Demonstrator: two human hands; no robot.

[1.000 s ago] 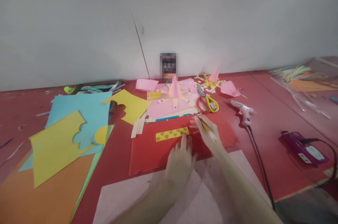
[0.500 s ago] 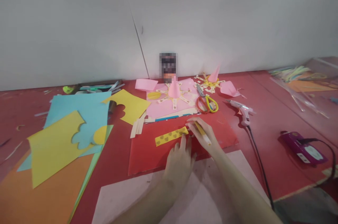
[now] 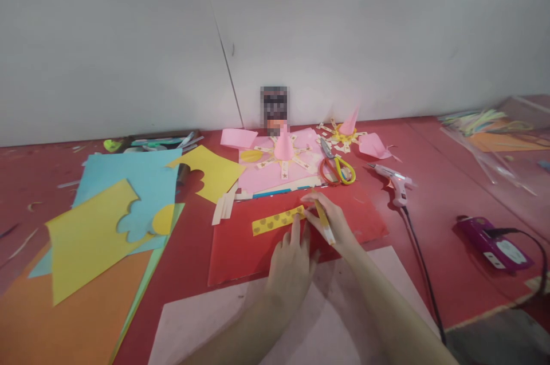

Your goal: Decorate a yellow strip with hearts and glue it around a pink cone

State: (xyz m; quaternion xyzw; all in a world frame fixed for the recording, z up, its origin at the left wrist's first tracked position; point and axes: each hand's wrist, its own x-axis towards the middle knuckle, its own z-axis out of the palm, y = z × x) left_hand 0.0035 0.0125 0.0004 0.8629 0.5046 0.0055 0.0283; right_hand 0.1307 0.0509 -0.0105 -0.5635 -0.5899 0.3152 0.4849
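A yellow strip printed with brown hearts (image 3: 275,220) lies slightly slanted on a red sheet (image 3: 244,256). My left hand (image 3: 290,267) is open over the sheet, its stretched index fingertip pressing near the strip's right end. My right hand (image 3: 337,222) is closed around a slim yellow-and-white pen-shaped tool (image 3: 324,222), close to that same end. The tool's working tip does not show clearly. Beyond the sheet, a pink paper cone (image 3: 283,144) stands amid patterned strips spread like rays on pink paper. Scissors (image 3: 337,170) with red and yellow handles lie to its right.
Yellow paper (image 3: 92,239), blue paper (image 3: 129,173) and orange paper (image 3: 90,313) overlap at left. On the right are a glue gun (image 3: 397,184) with a trailing cord and a purple power box (image 3: 494,242). A second pink cone (image 3: 350,122) stands near the white wall (image 3: 365,38).
The tool in my right hand has tilted more upright, its rear end swinging slightly left. My left hand stays nearly in place, its fingertip still on the heart-printed strip.
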